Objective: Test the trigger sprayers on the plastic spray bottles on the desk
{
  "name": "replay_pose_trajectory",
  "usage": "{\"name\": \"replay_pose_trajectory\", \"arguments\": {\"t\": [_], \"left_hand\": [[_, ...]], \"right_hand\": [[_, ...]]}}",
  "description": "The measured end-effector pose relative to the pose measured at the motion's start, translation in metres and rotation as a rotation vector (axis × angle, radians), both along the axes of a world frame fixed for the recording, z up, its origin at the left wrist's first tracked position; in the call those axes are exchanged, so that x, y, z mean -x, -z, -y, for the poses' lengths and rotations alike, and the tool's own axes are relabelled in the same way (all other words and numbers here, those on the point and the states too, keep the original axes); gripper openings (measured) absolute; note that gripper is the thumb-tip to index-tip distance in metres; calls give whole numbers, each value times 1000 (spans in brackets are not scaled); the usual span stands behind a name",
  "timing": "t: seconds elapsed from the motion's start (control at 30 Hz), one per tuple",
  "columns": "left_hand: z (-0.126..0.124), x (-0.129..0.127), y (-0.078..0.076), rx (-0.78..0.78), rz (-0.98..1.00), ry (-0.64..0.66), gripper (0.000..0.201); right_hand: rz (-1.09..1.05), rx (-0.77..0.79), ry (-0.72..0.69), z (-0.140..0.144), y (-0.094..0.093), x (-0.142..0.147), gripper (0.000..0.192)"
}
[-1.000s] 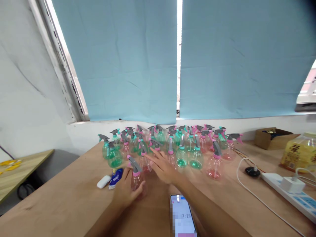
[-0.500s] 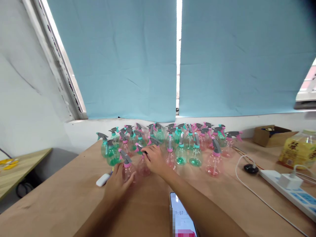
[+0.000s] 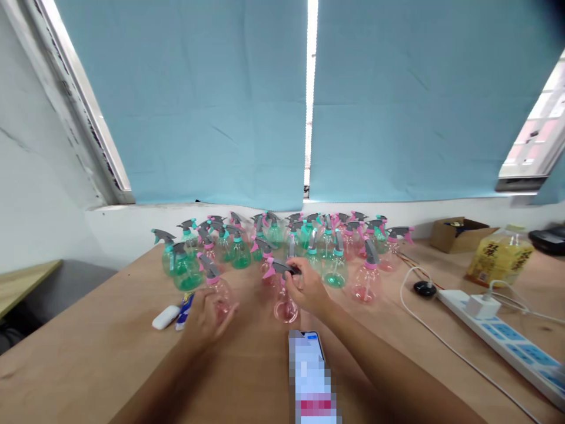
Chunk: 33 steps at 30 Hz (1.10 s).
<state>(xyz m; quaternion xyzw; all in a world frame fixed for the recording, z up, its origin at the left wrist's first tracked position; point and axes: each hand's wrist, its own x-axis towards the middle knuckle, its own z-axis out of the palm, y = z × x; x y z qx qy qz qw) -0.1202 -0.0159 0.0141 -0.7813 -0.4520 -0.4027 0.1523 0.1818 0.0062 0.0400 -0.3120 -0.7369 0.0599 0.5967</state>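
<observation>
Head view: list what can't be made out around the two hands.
- Phone screen: blurred, bottom edge cuts it off.
- Left hand covers the base of its pink spray bottle.
- Right hand hides part of its pink bottle.
- Rear bottles: too small and crowded to count.

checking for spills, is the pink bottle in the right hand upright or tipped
Upright: the pink spray bottle stands base down on the table, right hand gripping its neck.

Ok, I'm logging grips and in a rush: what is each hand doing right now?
Left hand: closed around a pink spray bottle standing on the table.
Right hand: holding another pink spray bottle by its grey trigger head.
</observation>
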Motion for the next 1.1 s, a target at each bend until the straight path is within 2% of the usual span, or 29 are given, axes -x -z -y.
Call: {"name": "replay_pose_trajectory", "arguments": {"t": [0.07, 0.13, 0.27, 0.4, 0.5, 0.63, 0.8, 0.93, 1.1], "left_hand": [[6, -19, -3, 6, -166, 158, 14], [10, -42, -7, 123, -270, 266, 13], [7, -81, -12, 347, -220, 305, 19], [-6, -101, -10, 494, -96, 299, 29], [-14, -107, -5, 546, -7, 294, 34], [-19, -107, 6, 584, 41, 301, 34], [-22, -103, 11, 642, 19, 309, 37], [-23, -104, 12, 666, -3, 321, 37], [-21, -104, 17, 636, -120, 321, 33]], "right_hand": [[-37, 4, 34, 1, 4, -8, 26], [-71, 5, 48, 2, 7, -15, 28], [-145, 26, 30, 3, 8, -25, 34], [-293, 158, -56, 3, 10, -31, 48], [-271, 279, -163, -1, 12, -34, 46], [-215, 402, -305, -5, 12, -37, 27], [-158, 480, -481, -5, 3, -33, 34], [-201, 524, -449, -7, 4, -27, 28], [-288, 505, -428, -13, 10, -22, 16]]}}
